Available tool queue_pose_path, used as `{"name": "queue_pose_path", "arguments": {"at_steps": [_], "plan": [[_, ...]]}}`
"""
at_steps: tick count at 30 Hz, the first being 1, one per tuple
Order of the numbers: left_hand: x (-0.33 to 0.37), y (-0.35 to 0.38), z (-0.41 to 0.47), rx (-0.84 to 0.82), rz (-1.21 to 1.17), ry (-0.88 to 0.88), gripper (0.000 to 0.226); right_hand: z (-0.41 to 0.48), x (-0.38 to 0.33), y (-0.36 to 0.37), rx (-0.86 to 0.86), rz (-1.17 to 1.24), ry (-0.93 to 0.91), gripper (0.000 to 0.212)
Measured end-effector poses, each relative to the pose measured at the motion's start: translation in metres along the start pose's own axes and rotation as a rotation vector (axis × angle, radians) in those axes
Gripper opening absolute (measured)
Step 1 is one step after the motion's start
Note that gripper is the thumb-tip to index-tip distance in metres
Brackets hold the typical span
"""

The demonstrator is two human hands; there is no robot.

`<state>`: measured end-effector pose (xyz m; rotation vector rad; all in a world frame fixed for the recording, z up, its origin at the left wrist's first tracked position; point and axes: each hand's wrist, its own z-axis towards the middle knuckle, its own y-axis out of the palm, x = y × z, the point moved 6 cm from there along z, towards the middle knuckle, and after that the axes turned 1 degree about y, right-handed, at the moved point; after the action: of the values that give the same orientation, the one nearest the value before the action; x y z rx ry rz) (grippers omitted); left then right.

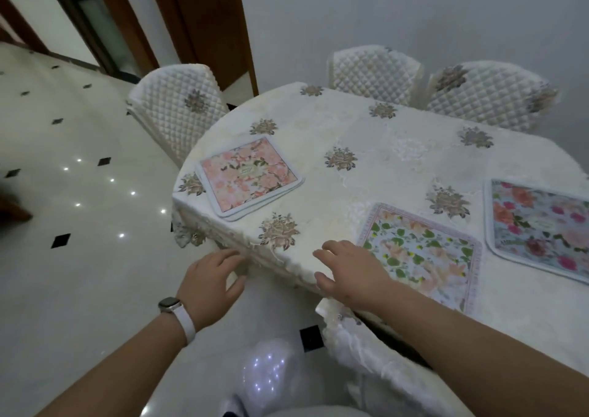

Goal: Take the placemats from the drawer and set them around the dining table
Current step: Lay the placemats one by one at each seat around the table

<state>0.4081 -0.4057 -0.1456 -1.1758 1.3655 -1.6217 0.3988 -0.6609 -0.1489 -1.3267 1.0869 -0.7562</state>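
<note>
On the dining table, covered in a white embroidered cloth, a small stack of pink floral placemats lies at its rounded left end. A leafy green placemat sits at its near edge, and a blue rose placemat lies further right along that edge. The right hand is over the table's near edge, just left of the green placemat, fingers spread and holding nothing. The left hand, with a white watch on its wrist, is beside the table's edge, fingers loosely spread and empty. Quilted chairs stand around the table's far side.
</note>
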Motion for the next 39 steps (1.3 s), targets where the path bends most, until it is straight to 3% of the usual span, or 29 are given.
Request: {"name": "queue_pose_path", "arguments": {"at_steps": [6, 13, 19, 30, 39], "plan": [[-0.089, -0.019, -0.031, 0.028, -0.055, -0.065, 0.055, 0.051, -0.073, -0.003, 0.022, -0.009, -0.002, 0.049], [-0.194, -0.045, -0.064, 0.082, -0.002, 0.010, 0.047, 0.113, -0.174, 0.007, 0.005, -0.076, -0.002, 0.050], [-0.263, -0.059, -0.081, 0.067, 0.012, -0.025, 0.050, 0.149, -0.237, 0.012, 0.005, -0.055, 0.006, 0.049], [-0.318, -0.056, -0.047, 0.047, -0.029, -0.072, 0.051, 0.210, -0.244, 0.017, 0.017, -0.012, 0.096, 0.048], [-0.353, -0.032, 0.046, -0.016, -0.060, -0.056, 0.053, 0.292, -0.204, 0.054, -0.023, 0.064, 0.163, 0.047]]}}
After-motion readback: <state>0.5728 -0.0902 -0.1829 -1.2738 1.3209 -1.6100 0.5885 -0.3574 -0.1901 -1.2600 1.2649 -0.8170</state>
